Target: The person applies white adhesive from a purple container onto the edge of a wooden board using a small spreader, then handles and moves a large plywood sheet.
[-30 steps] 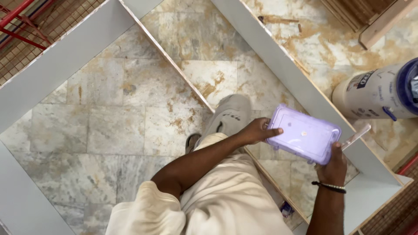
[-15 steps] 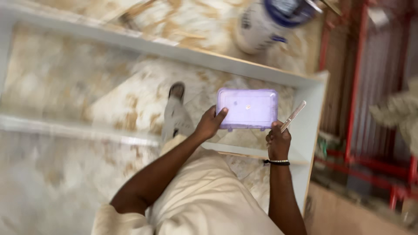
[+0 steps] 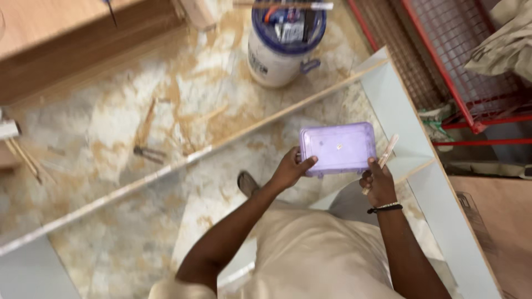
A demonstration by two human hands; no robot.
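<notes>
Purple lidded box [image 3: 337, 148] held flat in both our hands, above the white cabinet frame [image 3: 397, 111] on the marble floor [image 3: 105, 127].

Box sits level at about waist height, long side across us. Left hand [image 3: 291, 169] clamps its left end, thumb on the lid, fingers underneath. Right hand [image 3: 378, 182] takes the lower right corner and also pinches a thin pale stick [image 3: 386, 153] that points up past the box edge. Risk as we judge it: the right hand shares its grip between stick and box, so that corner could slip and tip the box onto the frame panel or floor. We stand inside the frame, so footing is tight. White bucket [image 3: 282, 41] stands well apart, beyond the frame.
</notes>
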